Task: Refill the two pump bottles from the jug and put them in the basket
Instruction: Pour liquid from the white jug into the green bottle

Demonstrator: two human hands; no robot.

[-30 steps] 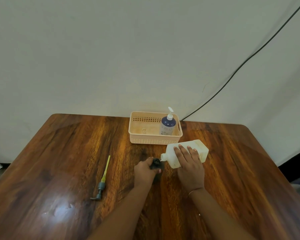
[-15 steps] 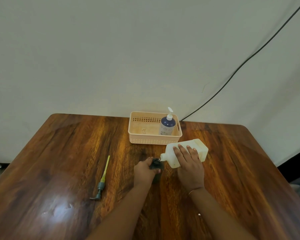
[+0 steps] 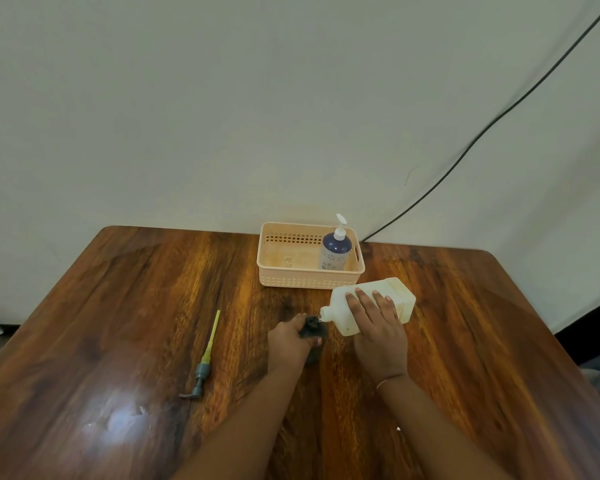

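— What is the table you work on?
— Wood, dark grained, with a glossy varnish; your lamp glares off it near the front left.

— And the basket?
— Peach plastic, matt, its walls pierced with small slots.

— The jug under your right hand?
— Milky translucent plastic, smooth, slightly yellowed.

— The bottle in the basket?
— Smooth dark blue plastic with a pale label and a white plastic pump.

— The loose pump?
— Grey plastic head, yellow plastic tube.

— The wall?
— Matt, pale, plain; a black cable crosses it.

Two bottles, one jug, one basket, one loose pump.
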